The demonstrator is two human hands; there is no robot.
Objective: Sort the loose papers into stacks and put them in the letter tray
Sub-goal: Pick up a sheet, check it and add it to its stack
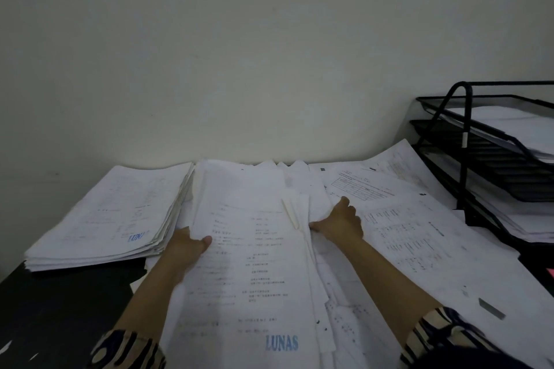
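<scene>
Both hands grasp one sheaf of papers (251, 249) at the centre of the head view. On the sheaf's nine o'clock edge, the left hand (187, 252) pinches it, thumb lying on the printed top sheet and the fingers hidden beneath. On the three o'clock edge, the right hand (340, 223) curls its fingers around the sheets, knuckles up. A blue stamp reading LUNAS (281, 342) sits on the top sheet near six o'clock. Whether the sheaf is lifted clear of the papers under it, I cannot tell.

At nine o'clock from the sheaf lies a squared stack (111, 219), thick, with a partly legible blue stamp on its top sheet, resting on the dark desk (60, 308). At three o'clock, loose papers (419, 234) are spread overlapping across the desk, some with tables printed on them, reaching the foot of the letter tray (491, 141). That tray, black wire mesh with several tiers, stands at two o'clock against the pale wall (239, 54); white sheets already lie in its upper tier and its lowest tier. A small grey object (491, 308), too blurred to identify, rests on the loose papers near four o'clock. Patterned striped sleeves (129, 350) cover both forearms at the bottom edge.
</scene>
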